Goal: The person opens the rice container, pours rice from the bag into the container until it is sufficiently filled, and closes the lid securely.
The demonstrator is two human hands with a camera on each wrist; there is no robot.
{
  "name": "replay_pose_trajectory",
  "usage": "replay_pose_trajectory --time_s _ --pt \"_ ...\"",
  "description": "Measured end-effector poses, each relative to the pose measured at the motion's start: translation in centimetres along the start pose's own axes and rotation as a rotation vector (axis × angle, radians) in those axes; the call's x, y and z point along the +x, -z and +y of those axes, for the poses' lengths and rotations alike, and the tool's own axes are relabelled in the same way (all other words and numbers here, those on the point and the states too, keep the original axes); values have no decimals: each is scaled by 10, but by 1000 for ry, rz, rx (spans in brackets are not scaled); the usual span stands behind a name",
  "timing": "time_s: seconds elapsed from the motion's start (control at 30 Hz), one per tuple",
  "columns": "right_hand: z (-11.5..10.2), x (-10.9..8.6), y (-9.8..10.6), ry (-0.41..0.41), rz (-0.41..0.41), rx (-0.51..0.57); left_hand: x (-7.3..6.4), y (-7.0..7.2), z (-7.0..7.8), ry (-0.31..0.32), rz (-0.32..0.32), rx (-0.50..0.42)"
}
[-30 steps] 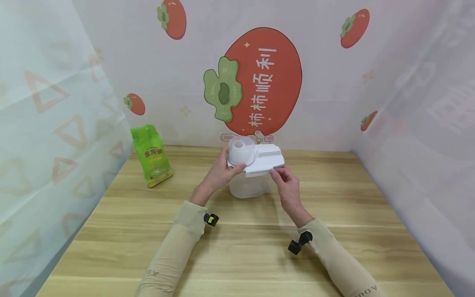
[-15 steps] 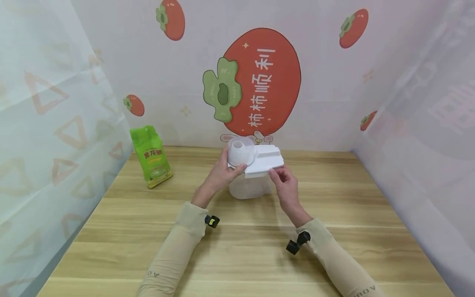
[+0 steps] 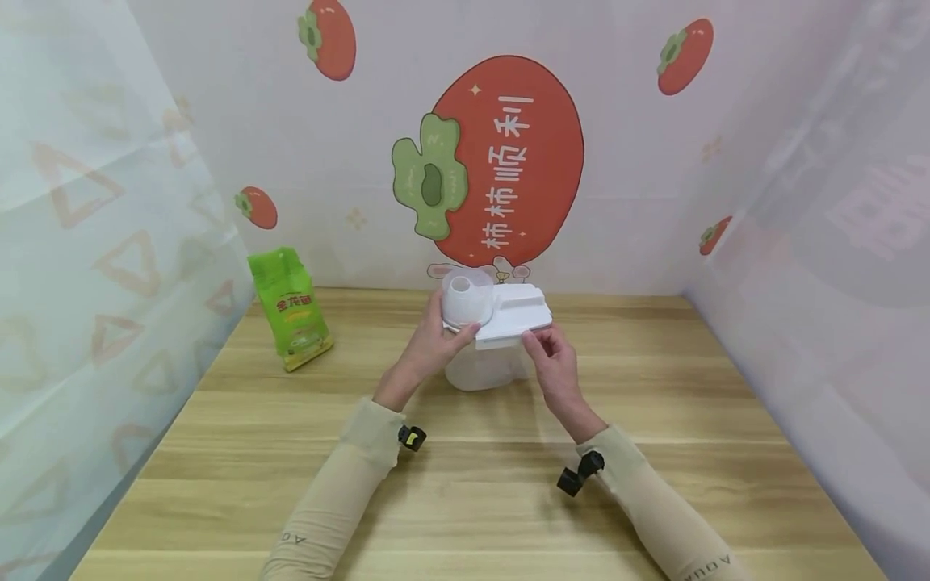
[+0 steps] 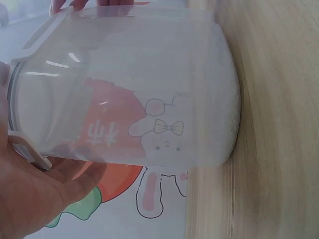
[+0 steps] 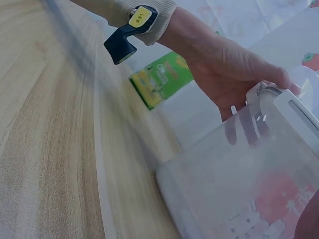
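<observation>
A clear plastic storage container [image 3: 479, 373] with a white lid [image 3: 514, 321] stands upright on the wooden table. On the lid's left part sits a domed white piece [image 3: 465, 303] with a round opening, under a clear cover. My left hand [image 3: 424, 349] grips the container's left end at the lid, its thumb on the front rim. In the left wrist view, fingers of that hand [image 4: 42, 194] lie along the clear wall by a white side clip [image 4: 31, 149]. My right hand [image 3: 558, 368] pinches the lid's front edge near the right corner; some of its fingers are hidden.
A green packet [image 3: 292, 311] with yellow at its base stands at the table's back left. Behind the container rises a white backdrop [image 3: 625, 226] with printed persimmons, and fabric walls flank both sides. The wooden tabletop [image 3: 465, 492] extends toward me.
The head view has shifted slightly, so everything sits a little further left. Both hands keep the same hold on the container and its lid.
</observation>
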State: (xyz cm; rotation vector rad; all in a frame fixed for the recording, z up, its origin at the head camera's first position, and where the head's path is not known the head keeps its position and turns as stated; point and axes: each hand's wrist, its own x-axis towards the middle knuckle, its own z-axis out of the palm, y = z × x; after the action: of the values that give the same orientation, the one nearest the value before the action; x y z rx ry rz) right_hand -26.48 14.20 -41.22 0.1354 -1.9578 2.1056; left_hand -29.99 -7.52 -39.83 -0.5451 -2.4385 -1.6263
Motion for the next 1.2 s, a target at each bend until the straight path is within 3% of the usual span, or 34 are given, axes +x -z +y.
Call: replay_pose_trajectory --time_s 0.23,0.57,1.2 --pt "4 1 1 19 -11 -13 -1 0 1 8 0 5" --pt "1 1 0 -18 -25 -37 -2 2 1 18 -2 13" --pt "-6 0 -3 44 -13 -29 0 2 0 15 -16 45"
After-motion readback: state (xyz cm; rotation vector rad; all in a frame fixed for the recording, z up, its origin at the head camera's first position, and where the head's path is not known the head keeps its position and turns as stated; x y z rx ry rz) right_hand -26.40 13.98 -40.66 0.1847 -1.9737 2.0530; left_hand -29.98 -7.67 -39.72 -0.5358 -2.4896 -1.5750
